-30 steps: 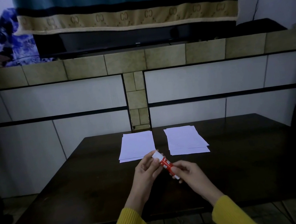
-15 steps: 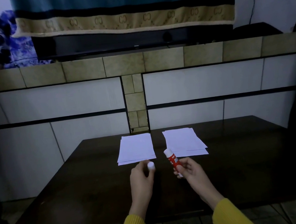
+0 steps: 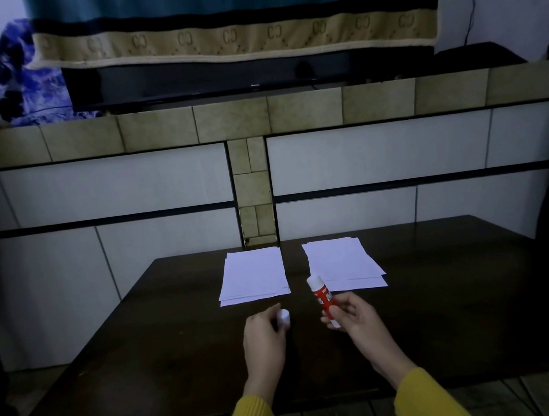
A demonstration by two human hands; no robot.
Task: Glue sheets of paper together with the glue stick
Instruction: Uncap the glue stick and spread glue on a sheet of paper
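A head-worn camera looks down at a dark wooden worktop [image 3: 181, 370] in a dim room; two hands in yellow sleeves [image 3: 429, 401] reach in from the bottom edge. The right hand [image 3: 352, 318] pinches a red glue stick [image 3: 323, 299] near its lower end between thumb and fingers; the stick is tilted, its uncapped pale top leaning up and to the left, just in front of the near edge of the right paper stack. The left hand [image 3: 262, 334] is curled around the white cap [image 3: 283, 318], holding it at the fingertips low over the worktop, whether touching it I cannot tell; the cap and the stick are apart, with a gap of bare wood between the hands. Two stacks of white paper lie flat side by side beyond the hands, near the far edge of the worktop; the left paper stack [image 3: 253, 274] is fairly neat; the right paper stack [image 3: 343, 263] is fanned, with sheet edges showing unevenly. Behind the worktop stands a tiled counter front [image 3: 379, 156] of white panels with a beige tile band along the top; above it hangs a teal cloth with a beige patterned border [image 3: 234, 35]; a blue patterned fabric [image 3: 19, 82] lies at the upper left.
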